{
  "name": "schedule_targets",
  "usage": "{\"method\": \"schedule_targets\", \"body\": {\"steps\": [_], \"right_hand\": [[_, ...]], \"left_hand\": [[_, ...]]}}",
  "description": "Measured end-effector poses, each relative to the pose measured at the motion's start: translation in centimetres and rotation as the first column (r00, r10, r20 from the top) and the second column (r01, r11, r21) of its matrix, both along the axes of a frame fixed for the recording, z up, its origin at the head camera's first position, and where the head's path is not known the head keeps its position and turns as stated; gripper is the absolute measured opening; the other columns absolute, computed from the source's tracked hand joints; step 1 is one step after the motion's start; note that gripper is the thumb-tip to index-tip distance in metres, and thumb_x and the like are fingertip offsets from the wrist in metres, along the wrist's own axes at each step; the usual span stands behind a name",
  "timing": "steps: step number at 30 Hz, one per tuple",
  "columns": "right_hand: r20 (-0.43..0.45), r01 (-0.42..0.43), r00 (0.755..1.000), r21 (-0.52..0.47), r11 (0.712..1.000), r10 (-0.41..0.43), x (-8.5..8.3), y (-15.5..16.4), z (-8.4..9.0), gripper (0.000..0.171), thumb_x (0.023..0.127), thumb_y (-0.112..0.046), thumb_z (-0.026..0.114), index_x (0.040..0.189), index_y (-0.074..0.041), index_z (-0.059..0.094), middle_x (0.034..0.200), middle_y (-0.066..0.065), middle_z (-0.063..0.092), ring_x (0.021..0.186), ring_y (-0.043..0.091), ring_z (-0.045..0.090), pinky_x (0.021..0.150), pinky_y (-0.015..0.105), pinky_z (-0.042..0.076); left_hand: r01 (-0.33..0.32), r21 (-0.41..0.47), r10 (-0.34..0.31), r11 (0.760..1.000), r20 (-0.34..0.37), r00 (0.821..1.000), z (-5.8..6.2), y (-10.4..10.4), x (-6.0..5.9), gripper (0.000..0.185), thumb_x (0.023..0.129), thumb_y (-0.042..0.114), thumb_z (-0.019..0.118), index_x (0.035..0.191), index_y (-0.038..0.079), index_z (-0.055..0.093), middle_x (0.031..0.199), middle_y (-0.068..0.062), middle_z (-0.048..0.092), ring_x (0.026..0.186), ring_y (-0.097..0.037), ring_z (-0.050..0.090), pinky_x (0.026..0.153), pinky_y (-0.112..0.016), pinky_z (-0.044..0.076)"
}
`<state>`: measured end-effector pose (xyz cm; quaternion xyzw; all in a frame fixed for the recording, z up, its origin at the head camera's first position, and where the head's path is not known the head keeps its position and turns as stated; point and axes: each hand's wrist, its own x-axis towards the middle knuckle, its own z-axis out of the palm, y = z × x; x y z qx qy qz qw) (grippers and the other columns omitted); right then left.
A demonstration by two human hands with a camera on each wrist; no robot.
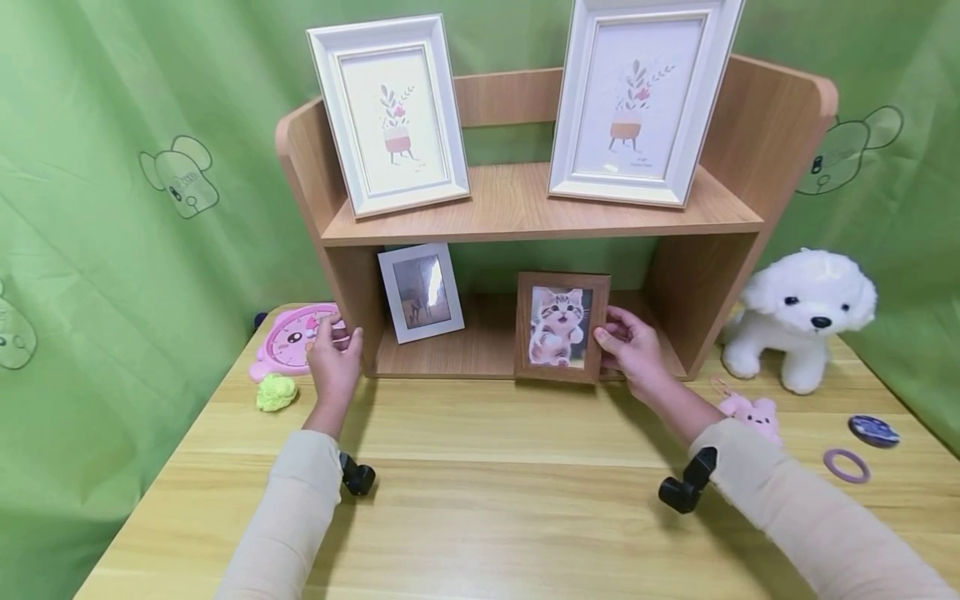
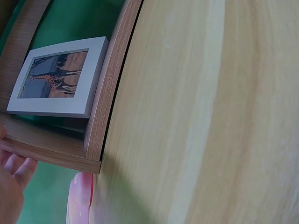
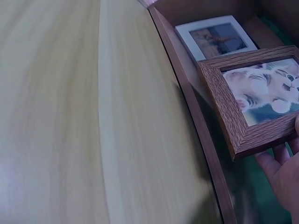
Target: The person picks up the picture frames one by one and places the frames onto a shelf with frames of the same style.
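My right hand (image 1: 637,352) grips the right edge of a brown wooden photo frame (image 1: 561,327) with a kitten picture, thumb on the front. In the right wrist view the frame (image 3: 224,105) is tilted over the front edge of the lower shelf. My left hand (image 1: 333,365) is beside the left side panel of the wooden shelf unit (image 1: 540,223), fingers loosely bent and holding nothing. Whether its fingertips touch the panel I cannot tell. A small white photo frame (image 2: 96,77) with a giraffe picture leans on the lower shelf's left part.
Two larger white frames, one left (image 1: 454,125) and one right (image 1: 684,146), stand on the upper shelf. Left of the unit lie a pink clock (image 1: 283,342) and a yellow-green puff (image 1: 277,392). To the right are a white plush dog (image 1: 806,312), pink plush charm (image 1: 753,415), purple ring (image 1: 827,467) and dark disc (image 1: 874,431).
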<state>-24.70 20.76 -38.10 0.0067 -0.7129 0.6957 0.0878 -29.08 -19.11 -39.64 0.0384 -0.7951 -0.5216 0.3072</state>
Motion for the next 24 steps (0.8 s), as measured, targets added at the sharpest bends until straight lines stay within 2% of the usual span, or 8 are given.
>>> {"method": "schedule_targets", "body": {"steps": [6, 11, 19, 24], "right_hand": [[-0.012, 0.036, 0.999, 0.042, 0.998, -0.036, 0.1, 1.3, 0.0, 0.055, 0.092, -0.010, 0.055, 0.138, 0.006, 0.030, 0.091, -0.006, 0.051, 0.076, 0.001, 0.054, 0.058, 0.022, 0.056], [-0.039, 0.073, 0.997, 0.031, 0.997, -0.072, -0.1, 2.1, -0.2, 0.052, 0.092, -0.006, 0.055, 0.136, 0.008, 0.032, 0.086, -0.010, 0.054, 0.073, 0.001, 0.056, 0.055, 0.023, 0.056], [-0.054, 0.145, 0.988, 0.008, 0.989, -0.144, -0.6, 3.1, -0.6, 0.047, 0.091, -0.004, 0.055, 0.134, 0.006, 0.037, 0.087, -0.008, 0.053, 0.073, 0.003, 0.054, 0.051, 0.020, 0.053], [-0.050, 0.171, 0.984, 0.004, 0.985, -0.170, -0.9, 3.6, -0.7, 0.045, 0.091, -0.004, 0.055, 0.133, 0.004, 0.040, 0.088, -0.006, 0.051, 0.076, 0.003, 0.053, 0.054, 0.020, 0.054]], "left_hand": [[-0.008, -0.002, 0.008, 1.000, 0.008, 1.000, 0.1, 0.0, 0.1, 0.029, 0.083, 0.004, 0.065, 0.110, 0.001, 0.055, 0.095, -0.021, 0.064, 0.082, -0.029, 0.063, 0.069, -0.035, 0.058], [-0.011, 0.000, 0.011, 1.000, 0.012, 1.000, 0.0, 0.0, 0.1, 0.029, 0.083, 0.005, 0.065, 0.110, 0.002, 0.055, 0.095, -0.019, 0.064, 0.082, -0.028, 0.062, 0.070, -0.034, 0.058], [-0.016, -0.006, 0.016, 1.000, 0.010, 1.000, 0.0, 0.0, 0.1, 0.030, 0.083, 0.005, 0.066, 0.111, 0.003, 0.056, 0.095, -0.019, 0.064, 0.082, -0.027, 0.063, 0.069, -0.033, 0.058], [-0.010, 0.002, 0.010, 1.000, 0.020, 1.000, -0.1, -0.1, -0.1, 0.031, 0.083, 0.006, 0.066, 0.112, 0.004, 0.056, 0.094, -0.018, 0.064, 0.082, -0.026, 0.063, 0.069, -0.033, 0.058]]}}
